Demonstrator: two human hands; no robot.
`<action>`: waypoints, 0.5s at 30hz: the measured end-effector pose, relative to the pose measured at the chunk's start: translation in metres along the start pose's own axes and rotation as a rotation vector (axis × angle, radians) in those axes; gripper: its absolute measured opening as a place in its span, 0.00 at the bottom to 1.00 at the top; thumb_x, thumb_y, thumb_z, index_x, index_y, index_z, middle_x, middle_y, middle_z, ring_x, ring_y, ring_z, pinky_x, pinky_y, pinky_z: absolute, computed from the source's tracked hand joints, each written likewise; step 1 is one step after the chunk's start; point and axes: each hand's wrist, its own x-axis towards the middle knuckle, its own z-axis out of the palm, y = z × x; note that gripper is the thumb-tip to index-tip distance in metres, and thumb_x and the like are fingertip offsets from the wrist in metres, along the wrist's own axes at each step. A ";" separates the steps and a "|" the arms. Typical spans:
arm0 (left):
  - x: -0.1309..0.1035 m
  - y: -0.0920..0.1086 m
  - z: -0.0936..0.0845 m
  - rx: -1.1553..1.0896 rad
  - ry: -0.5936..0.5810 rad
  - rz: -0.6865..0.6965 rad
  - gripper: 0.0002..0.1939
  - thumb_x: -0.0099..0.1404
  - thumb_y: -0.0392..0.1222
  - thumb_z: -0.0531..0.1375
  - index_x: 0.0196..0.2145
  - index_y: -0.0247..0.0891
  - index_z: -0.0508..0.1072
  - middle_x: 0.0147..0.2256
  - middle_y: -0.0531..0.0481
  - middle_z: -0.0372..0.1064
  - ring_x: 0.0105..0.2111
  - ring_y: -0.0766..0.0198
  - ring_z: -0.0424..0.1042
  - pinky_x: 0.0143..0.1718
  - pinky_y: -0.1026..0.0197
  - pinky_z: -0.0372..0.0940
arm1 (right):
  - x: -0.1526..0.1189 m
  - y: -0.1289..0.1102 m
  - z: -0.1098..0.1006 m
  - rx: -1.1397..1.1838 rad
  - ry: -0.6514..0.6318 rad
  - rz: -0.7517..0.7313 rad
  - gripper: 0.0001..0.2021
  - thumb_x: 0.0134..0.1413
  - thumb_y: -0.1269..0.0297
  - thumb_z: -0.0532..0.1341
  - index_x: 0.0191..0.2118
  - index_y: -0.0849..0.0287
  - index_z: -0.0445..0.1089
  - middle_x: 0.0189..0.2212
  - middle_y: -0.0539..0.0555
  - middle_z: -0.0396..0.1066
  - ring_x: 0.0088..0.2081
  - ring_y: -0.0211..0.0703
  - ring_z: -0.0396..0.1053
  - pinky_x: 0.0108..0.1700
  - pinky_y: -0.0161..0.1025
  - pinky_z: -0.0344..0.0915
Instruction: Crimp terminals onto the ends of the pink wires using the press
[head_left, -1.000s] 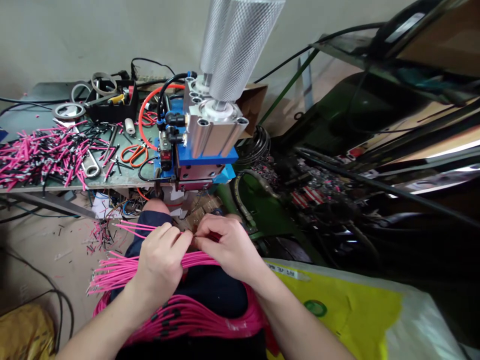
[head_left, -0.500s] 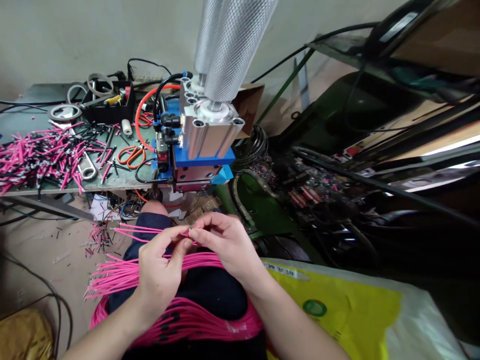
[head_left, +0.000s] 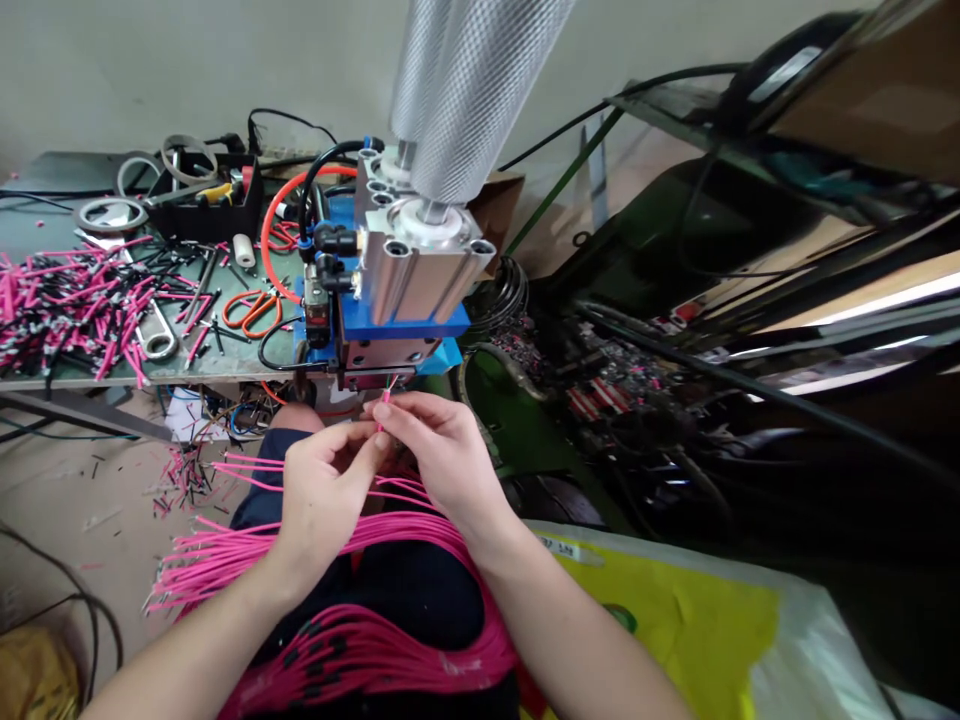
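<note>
Between the fingertips of both hands is the end of a pink cable [head_left: 385,397], with thin bare-looking strands sticking up from its tip. My left hand [head_left: 330,485] pinches it from below. My right hand [head_left: 439,445] pinches it just above, thumb against the cable. The cable end points up at the front of a pneumatic machine [head_left: 420,280] with a blue plate and knurled metal cylinders; whether it touches the machine I cannot tell. A bundle of pink cables [head_left: 420,525] curves across my lap under both wrists, its cut ends fanned out at the left.
On the bench [head_left: 90,388] lie a heap of pink and black offcuts [head_left: 75,310], orange-handled scissors [head_left: 253,313], tape rolls [head_left: 112,215] and a black tool box [head_left: 214,210]. A yellow sack [head_left: 675,630] lies at my right. Offcuts litter the floor at the left.
Both hands have moved up, toward the machine. The pink cable end has turned upright between my fingers, its strands now pointing at the machine's lower front.
</note>
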 end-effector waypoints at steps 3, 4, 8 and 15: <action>0.008 0.002 0.006 -0.058 -0.012 -0.058 0.12 0.60 0.44 0.69 0.39 0.33 0.85 0.24 0.50 0.78 0.20 0.67 0.71 0.22 0.67 0.69 | 0.007 0.004 0.001 0.075 0.018 0.042 0.14 0.46 0.51 0.75 0.31 0.56 0.82 0.27 0.53 0.77 0.26 0.41 0.70 0.24 0.36 0.67; 0.010 0.002 0.008 -0.070 -0.013 -0.066 0.13 0.61 0.44 0.69 0.40 0.33 0.85 0.23 0.51 0.76 0.20 0.67 0.70 0.21 0.67 0.68 | 0.009 0.004 0.001 0.103 0.021 0.053 0.13 0.46 0.51 0.75 0.31 0.56 0.82 0.28 0.53 0.78 0.26 0.41 0.71 0.24 0.36 0.68; 0.013 0.000 0.011 -0.068 -0.010 -0.024 0.11 0.62 0.42 0.69 0.41 0.35 0.85 0.21 0.54 0.72 0.20 0.69 0.68 0.22 0.69 0.66 | 0.013 0.002 0.002 0.185 0.033 0.058 0.10 0.46 0.55 0.74 0.31 0.55 0.83 0.29 0.53 0.80 0.27 0.42 0.72 0.27 0.37 0.71; 0.011 0.001 0.014 -0.103 0.004 -0.014 0.12 0.62 0.42 0.69 0.42 0.35 0.85 0.22 0.53 0.73 0.19 0.70 0.68 0.20 0.69 0.65 | 0.015 -0.005 0.004 0.234 0.070 0.147 0.09 0.42 0.58 0.74 0.27 0.57 0.82 0.26 0.54 0.79 0.28 0.43 0.74 0.29 0.37 0.70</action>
